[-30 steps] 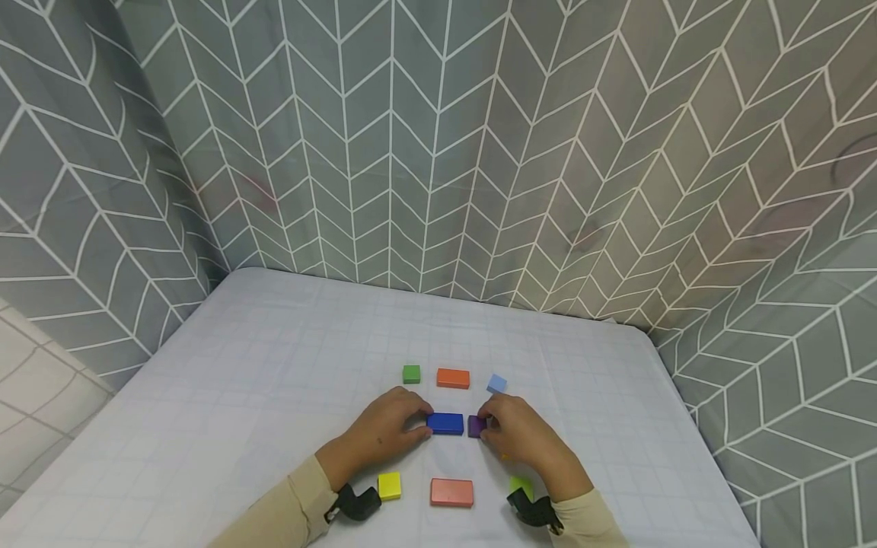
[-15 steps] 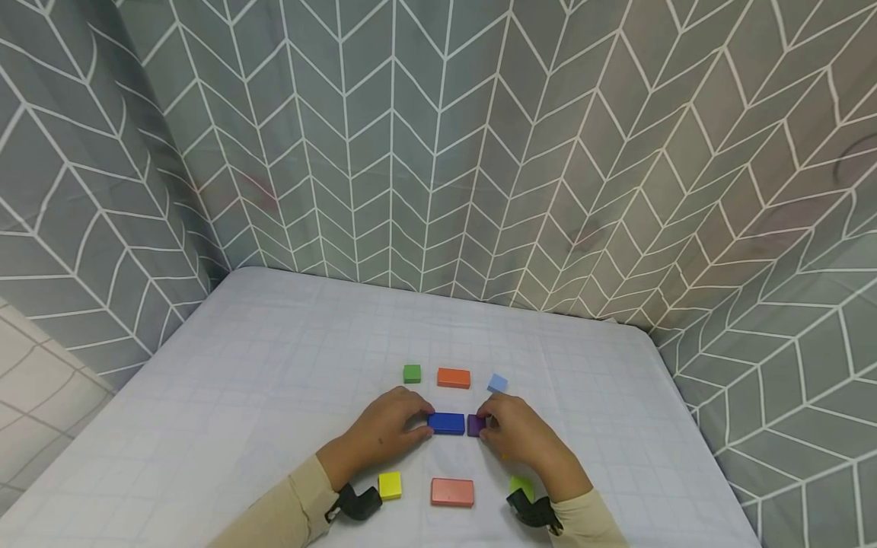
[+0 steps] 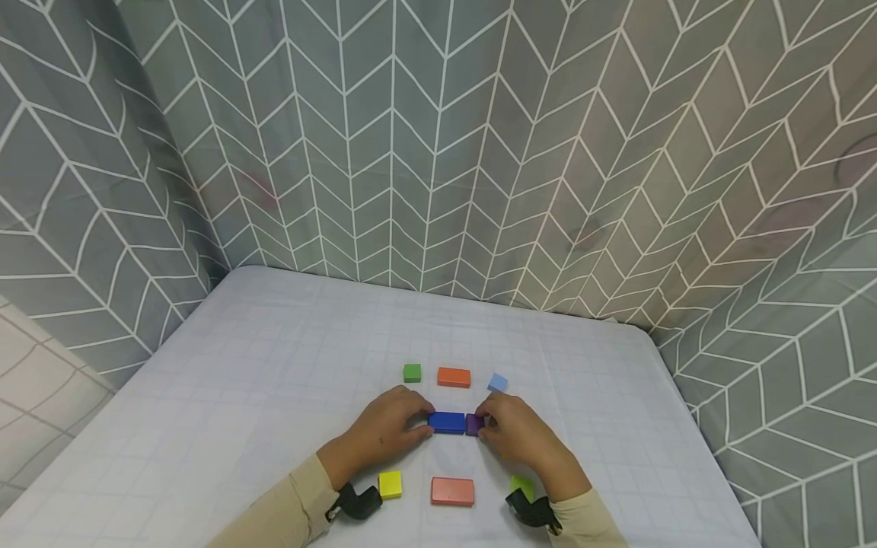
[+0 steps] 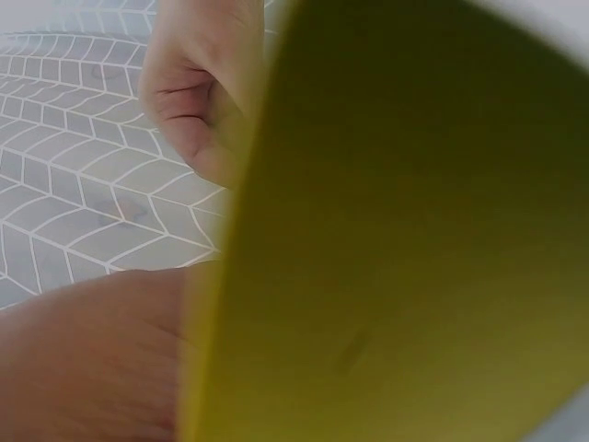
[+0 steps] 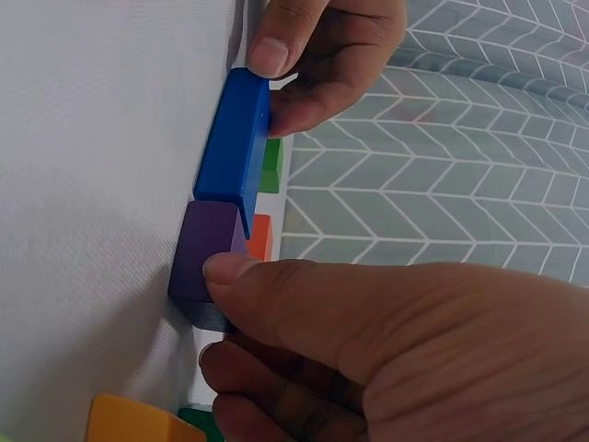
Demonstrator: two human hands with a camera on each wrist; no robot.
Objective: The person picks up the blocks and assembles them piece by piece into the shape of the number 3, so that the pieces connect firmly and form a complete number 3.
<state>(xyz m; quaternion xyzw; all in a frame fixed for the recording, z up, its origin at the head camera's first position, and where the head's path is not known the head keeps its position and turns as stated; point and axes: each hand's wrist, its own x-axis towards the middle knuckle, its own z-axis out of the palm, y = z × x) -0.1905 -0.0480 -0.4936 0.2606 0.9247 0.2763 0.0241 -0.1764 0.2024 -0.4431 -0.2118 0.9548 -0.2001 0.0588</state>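
Observation:
My left hand [image 3: 390, 425] pinches the left end of a long blue block [image 3: 447, 423] between thumb and fingers. With my right hand [image 3: 518, 434] I pinch a small purple block [image 3: 473, 425], its right part covered by my fingertips. The purple block [image 5: 210, 244] meets the end of the blue block [image 5: 228, 138] in the right wrist view, both lying flat on the white cloth. A yellow block [image 4: 405, 239] fills much of the left wrist view and hides what the left fingers hold.
Behind the hands lie a green block [image 3: 412, 373], an orange block [image 3: 454, 377] and a light blue block [image 3: 498, 382]. Nearer are a yellow block [image 3: 390, 485], a salmon block [image 3: 452, 492] and a lime block [image 3: 522, 485]. An amber block [image 5: 138, 422] sits below the right hand.
The purple block, pinched in my right hand, has shifted slightly left, and the gap to the blue block has closed. My left hand stays almost still.

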